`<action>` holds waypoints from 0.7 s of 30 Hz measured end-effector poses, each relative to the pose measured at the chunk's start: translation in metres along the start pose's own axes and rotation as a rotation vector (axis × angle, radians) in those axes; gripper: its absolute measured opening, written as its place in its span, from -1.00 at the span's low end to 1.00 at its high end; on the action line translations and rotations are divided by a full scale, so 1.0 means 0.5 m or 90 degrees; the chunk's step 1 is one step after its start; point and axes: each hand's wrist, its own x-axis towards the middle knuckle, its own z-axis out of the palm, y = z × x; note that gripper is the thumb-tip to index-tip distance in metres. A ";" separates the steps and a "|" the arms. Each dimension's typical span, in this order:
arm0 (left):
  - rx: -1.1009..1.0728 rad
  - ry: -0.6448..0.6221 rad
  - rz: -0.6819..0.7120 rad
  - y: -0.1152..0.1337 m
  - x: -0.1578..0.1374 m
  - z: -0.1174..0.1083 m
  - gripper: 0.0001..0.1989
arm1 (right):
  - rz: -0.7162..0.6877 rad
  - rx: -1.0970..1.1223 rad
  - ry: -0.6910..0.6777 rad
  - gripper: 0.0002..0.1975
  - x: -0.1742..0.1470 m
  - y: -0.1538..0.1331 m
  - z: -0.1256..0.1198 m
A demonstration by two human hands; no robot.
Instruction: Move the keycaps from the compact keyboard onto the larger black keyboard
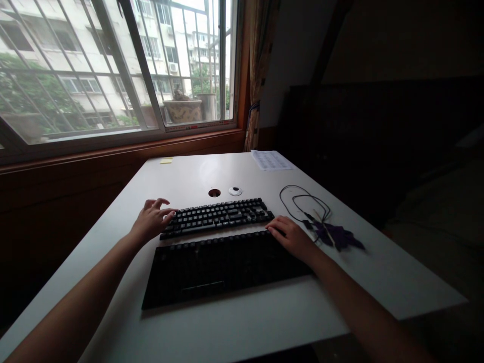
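A black keyboard [221, 216] lies across the white table. My left hand [150, 219] is at its left end, thumb and forefinger closed against the edge, other fingers raised. At the opposite end, my right hand [290, 234] has its fingers stretched out by the near right corner; whether they press on the keyboard cannot be made out. Nearer to me is a wide, dark keyboard-shaped panel [223, 267], with a row of keys showing along its far edge. My right fingertips and thumb are over that panel's far right part.
The white table [181, 176] has a cable hole [214, 193] with a round white cover [235, 191] beside it. To the right lie a looped black cable [302, 195] and a dark purple cloth-like item [340, 237]. Printed paper [271, 160] and a yellow note [166, 161] are farther back.
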 end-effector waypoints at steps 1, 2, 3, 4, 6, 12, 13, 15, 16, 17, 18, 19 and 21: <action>0.003 -0.003 -0.002 -0.001 0.000 0.002 -0.60 | 0.000 0.000 0.000 -0.83 0.000 0.000 0.000; 0.006 -0.003 -0.005 -0.002 0.001 0.004 -0.60 | 0.000 0.001 -0.001 -0.83 0.000 0.000 0.000; 0.010 -0.003 -0.006 -0.002 0.001 0.005 -0.60 | 0.001 0.001 -0.001 -0.83 0.000 -0.001 0.000; 0.014 -0.002 -0.006 -0.003 0.001 0.006 -0.60 | 0.001 0.002 -0.002 -0.83 0.000 -0.002 0.000; 0.022 0.003 -0.005 -0.003 0.001 0.008 -0.60 | 0.003 0.003 -0.003 -0.83 0.001 -0.003 -0.001; 0.051 0.007 0.012 -0.006 0.000 0.010 -0.62 | -0.003 0.007 -0.002 -0.83 0.001 -0.005 -0.002; 0.057 0.006 0.017 -0.007 0.000 0.010 -0.62 | -0.002 0.006 -0.002 -0.83 0.001 -0.004 -0.001; 0.070 0.009 0.026 -0.006 -0.001 0.009 -0.62 | -0.001 0.003 -0.002 -0.84 0.001 -0.003 -0.001; 0.078 0.012 0.030 -0.004 -0.002 0.007 -0.63 | -0.001 0.002 -0.001 -0.84 0.000 -0.002 -0.001; 0.087 0.014 0.035 -0.002 -0.003 0.005 -0.64 | -0.001 0.001 0.000 -0.83 0.000 -0.002 -0.001; 0.097 0.016 0.040 0.001 -0.004 0.003 -0.64 | -0.001 0.001 0.000 -0.83 0.000 -0.002 -0.001; 0.108 0.018 0.045 0.004 -0.005 -0.001 -0.64 | 0.000 0.001 -0.001 -0.83 0.000 -0.002 -0.001; 0.130 0.018 0.053 0.011 -0.007 -0.008 -0.65 | 0.001 0.004 -0.004 -0.84 0.000 -0.002 -0.001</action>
